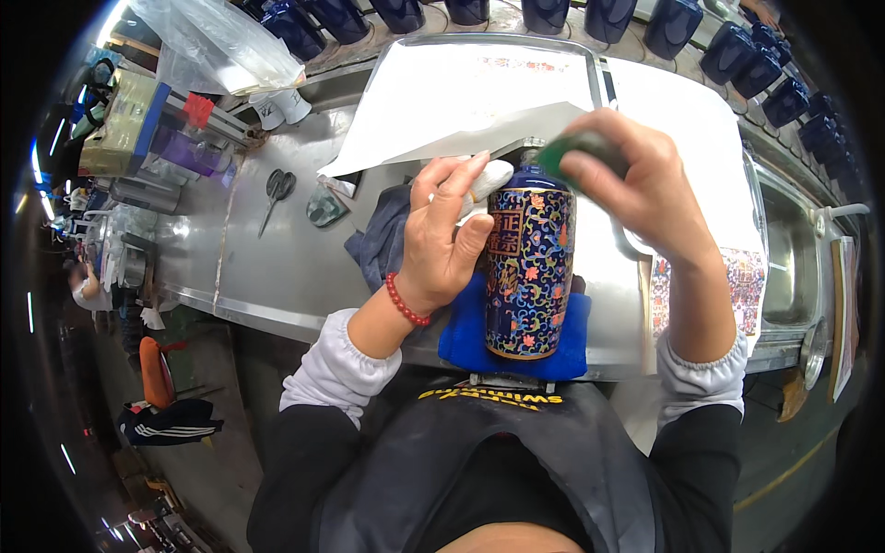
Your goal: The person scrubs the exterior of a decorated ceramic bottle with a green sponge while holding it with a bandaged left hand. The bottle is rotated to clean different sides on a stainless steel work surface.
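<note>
A dark blue bottle (530,276) with bright floral patterning and a framed panel of gold characters leans on a blue towel (452,339) in front of me. At its upper left is my left hand (447,230), fingers stretched out and thumb apart, near the bottle's side. A white, rounded covering (491,179), perhaps a wrapped fingertip, reaches from that hand to the bottle's shoulder. My right hand (636,180) grips a flat green scraper-like piece (581,152) by the bottle's neck; motion blurs it, so its exact kind is unclear.
Patterned decal sheets (705,290) lie at the right, before a metal sink (788,249). White paper (461,92) covers a tray behind the bottle. Scissors (277,189) and a grey-blue cloth (383,235) rest on the metal bench at left. Several blue bottles (673,28) line the back.
</note>
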Available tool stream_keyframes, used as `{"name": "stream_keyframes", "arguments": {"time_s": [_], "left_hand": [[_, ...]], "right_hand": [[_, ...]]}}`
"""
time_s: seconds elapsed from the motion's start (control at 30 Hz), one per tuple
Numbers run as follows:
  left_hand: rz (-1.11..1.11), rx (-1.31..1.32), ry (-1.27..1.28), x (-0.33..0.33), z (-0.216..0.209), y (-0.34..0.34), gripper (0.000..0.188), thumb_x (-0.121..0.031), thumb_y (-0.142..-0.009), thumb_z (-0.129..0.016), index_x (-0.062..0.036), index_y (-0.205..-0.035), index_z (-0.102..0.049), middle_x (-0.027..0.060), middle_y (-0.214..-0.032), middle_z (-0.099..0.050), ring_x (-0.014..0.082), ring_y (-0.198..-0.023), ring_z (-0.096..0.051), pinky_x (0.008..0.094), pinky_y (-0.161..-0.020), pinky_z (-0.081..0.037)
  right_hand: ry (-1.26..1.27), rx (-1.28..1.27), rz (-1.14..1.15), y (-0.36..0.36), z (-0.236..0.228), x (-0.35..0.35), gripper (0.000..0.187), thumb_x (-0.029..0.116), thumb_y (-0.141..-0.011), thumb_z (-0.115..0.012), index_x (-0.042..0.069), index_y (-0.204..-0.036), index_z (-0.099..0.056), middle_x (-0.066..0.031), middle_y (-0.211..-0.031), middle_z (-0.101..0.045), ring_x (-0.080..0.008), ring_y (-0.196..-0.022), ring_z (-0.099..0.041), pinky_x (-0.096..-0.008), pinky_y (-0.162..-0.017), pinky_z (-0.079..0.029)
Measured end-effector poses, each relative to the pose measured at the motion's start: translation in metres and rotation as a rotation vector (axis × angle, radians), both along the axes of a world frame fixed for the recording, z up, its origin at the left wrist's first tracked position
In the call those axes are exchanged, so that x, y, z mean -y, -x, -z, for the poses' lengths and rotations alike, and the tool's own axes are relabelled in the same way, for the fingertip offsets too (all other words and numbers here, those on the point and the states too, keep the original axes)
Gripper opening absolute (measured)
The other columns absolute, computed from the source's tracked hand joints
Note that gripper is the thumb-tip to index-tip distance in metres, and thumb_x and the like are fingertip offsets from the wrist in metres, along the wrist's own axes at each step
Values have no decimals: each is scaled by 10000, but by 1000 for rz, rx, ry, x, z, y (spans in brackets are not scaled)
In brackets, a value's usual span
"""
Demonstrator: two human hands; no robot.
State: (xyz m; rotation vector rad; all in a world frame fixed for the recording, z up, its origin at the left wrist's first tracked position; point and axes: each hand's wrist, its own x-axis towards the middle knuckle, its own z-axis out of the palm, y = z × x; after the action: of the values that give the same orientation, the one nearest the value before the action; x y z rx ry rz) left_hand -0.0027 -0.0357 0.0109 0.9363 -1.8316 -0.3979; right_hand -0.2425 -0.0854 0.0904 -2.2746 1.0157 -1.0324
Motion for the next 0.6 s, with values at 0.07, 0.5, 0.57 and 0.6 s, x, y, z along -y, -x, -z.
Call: {"name": "stream_keyframes", "arguments": {"time_s": [0.07, 0.5, 0.57, 0.6], "left_hand": [[-46, -2, -1, -7, 2, -1, 524, -362, -1065, -566, 32, -1409, -581, 211, -1235, -662, 360, -1254, -539, 456, -1106, -410], [71, 392, 277, 9, -21, -3, 445, -379, -1035, -585, -70, -1346, -663, 92, -1219, -703, 290, -1217, -566, 542, -1199, -268], [116, 482, 292, 19, -28, -4, 426, -369, -1034, -589, -83, -1339, -672, 51, -1186, -724, 270, -1198, -581, 538, -1200, -268], [110, 498, 268, 23, -29, -3, 404, -354, -1028, -598, -90, -1320, -688, 26, -1157, -738, 263, -1176, -597, 538, -1203, -268]], "right_hand": [[-42, -77, -29, 0, 2, 1, 173, 109, -940, -720, 9, -1076, -679, -89, -851, -710, -139, -731, -658, -280, -668, -520], [-249, 297, 289, 11, 23, -26, 168, 114, -946, -714, -10, -1056, -683, -66, -844, -706, -107, -754, -655, -266, -664, -529], [-248, 343, 267, 14, 29, -34, 175, 118, -955, -717, -6, -1072, -678, -38, -872, -694, -82, -772, -627, -230, -683, -511], [-283, 363, 264, 16, 32, -37, 185, 126, -964, -715, -5, -1086, -669, -25, -893, -690, -68, -786, -616, -216, -698, -503]]}}
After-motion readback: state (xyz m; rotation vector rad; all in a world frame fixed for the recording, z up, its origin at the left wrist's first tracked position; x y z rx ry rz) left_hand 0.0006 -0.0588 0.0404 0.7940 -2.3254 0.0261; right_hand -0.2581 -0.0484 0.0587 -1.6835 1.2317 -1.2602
